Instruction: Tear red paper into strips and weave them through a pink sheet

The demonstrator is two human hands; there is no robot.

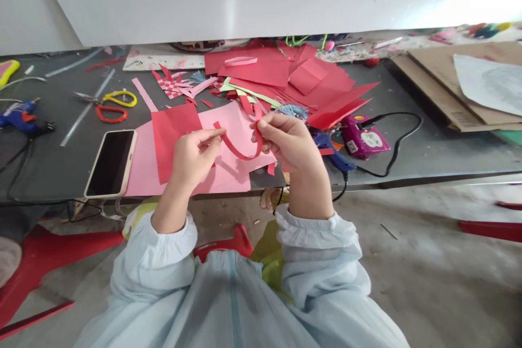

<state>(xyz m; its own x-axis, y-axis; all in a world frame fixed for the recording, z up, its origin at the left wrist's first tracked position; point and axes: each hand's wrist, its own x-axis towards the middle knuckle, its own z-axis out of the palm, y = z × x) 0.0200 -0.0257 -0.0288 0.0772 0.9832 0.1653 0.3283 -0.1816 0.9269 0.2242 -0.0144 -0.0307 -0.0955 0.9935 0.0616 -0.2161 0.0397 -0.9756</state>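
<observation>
A narrow red paper strip [241, 155] hangs in a downward curve between my two hands. My left hand [194, 155] pinches it near one end, thumb against forefinger. Closed on the strip's other part is my right hand [290, 141], where the paper bends up past the fingertips. Below the hands lie pink paper sheets [228, 174] and, on top at the left, a red paper sheet [171, 138]. Beyond them, red and pale green scraps [232, 89] are heaped beside a pink-and-red woven paper piece [168, 84].
Left of the paper are a phone [111, 163] and scissors [112, 103]; a blue glue gun [22, 117] is farther left. On the right sit another blue glue gun [336, 152], a purple box with a cable [365, 137] and stacked cardboard [444, 84]. Red sheets [326, 84] cover the back.
</observation>
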